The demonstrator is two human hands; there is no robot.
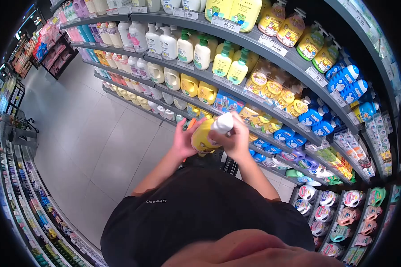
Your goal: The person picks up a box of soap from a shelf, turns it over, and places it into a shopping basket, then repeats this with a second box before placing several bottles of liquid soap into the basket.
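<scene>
At the far left a shopping cart (20,129) stands by a curved rack of small goods, and pale floor tiles (98,133) run up the aisle. In mid-frame, the left hand (184,141) presses its palm and spread fingers against the left side of a yellow bottle (204,137), cradling its body. The bottle is held in the air in front of the chest, above the black shirt (200,213). Its long axis is tilted, with the base toward the left hand and the white cap (222,123) up and to the right, pointing at the shelving. The right hand (237,141) is curled around the upper part just below the cap, so both hands grip it from opposite sides, neither nearer. Further right, grey shelves (272,49) hold rows of white, yellow and blue bottles.
</scene>
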